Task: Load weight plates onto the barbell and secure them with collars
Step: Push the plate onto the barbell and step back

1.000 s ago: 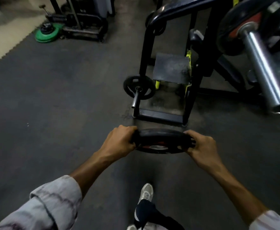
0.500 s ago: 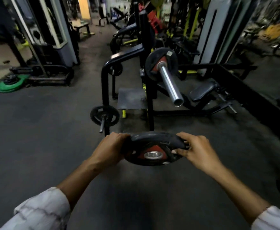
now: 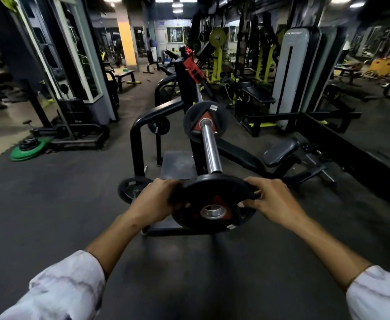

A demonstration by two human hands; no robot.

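Both hands — left hand (image 3: 153, 200), right hand (image 3: 273, 199) — grip a black plate (image 3: 212, 204) below the barbell sleeve (image 3: 210, 150); its label is unreadable.

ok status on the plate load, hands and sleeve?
Left hand and right hand both gripping held plate. Not on bar sleeve yet; one loaded plate already there. Sleeve end clear, no collar visible.

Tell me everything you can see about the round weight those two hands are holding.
The weight plate is a black disc, rubber-coated by its look, with red triangular panels around a shiny metal-lined centre hole and a small white label near its lower right edge. It is tilted, face toward the camera. The left hand grips its left rim and the right hand its right rim, holding it in the air just below the bare end of the barbell sleeve, not yet on it.
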